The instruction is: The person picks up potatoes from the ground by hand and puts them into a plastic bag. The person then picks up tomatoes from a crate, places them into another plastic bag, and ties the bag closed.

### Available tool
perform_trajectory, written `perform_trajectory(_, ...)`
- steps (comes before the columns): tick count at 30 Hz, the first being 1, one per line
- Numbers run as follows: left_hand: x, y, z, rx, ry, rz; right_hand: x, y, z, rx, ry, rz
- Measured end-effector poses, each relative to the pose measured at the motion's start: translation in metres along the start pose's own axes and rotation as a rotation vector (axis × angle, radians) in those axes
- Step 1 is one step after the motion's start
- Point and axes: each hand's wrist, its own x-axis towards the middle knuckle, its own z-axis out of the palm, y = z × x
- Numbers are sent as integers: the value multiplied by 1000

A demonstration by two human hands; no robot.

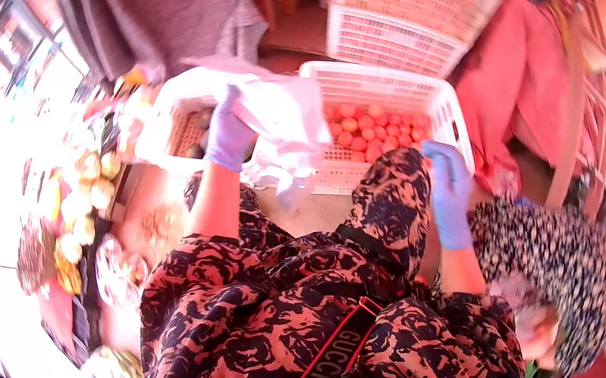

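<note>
My left hand (230,133), in a blue glove, is closed on a white plastic bag (278,113) that hangs to its right, over the edges of two crates. My right hand (450,184), also gloved in blue, is beside my knee at the right corner of a white crate (453,112). Its fingers are bent together, and whatever they may hold is too small to make out. Small red tomatoes (369,131) lie in that crate. Behind my left hand, a second white container (178,90) holds dark round items.
Stacked white crates (400,4) stand at the back. Grey cloth (162,20) hangs at the upper left, red cloth (511,66) at the right. Pale round produce (91,192) lies at left. A person in a speckled garment (555,259) is close at my lower right.
</note>
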Motion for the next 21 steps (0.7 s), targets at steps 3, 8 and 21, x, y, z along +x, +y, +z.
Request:
perform_trajectory(3, -30, -2, 24, -33, 2, 1, 30, 26, 87, -45, -202, -76)
perform_trajectory(8, -54, 6, -10, 11, -45, -127, 49, 71, 200, 364, -494, 349)
perform_trajectory(21, -144, -67, -67, 123, 377, 51, -49, 141, 249, 115, -361, 320)
